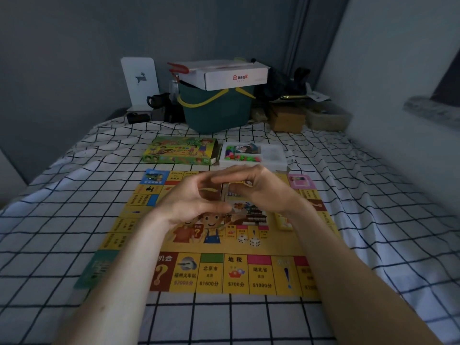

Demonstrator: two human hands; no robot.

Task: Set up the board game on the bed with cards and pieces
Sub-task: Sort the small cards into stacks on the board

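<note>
Both hands meet above the middle of the game board. The right hand curls its fingers round a small stack of cards, and the left hand pinches the near edge of the same stack, though blur hides how tight each hold is. To my judgement the step is to square or split the cards before laying them on the board. It is better to keep the stack low over the board, tap the edges even, and set it flat on its marked field so that no card slides onto the checked sheet.

The board lies flat on the bed. On its near row one can read 机会, 地税, 北京市, $1600 and $700. Far from it lie the green game box and, just to its right, the white tray with coloured pieces. A white carton on the green basket carries a red logo, too small to read.
</note>
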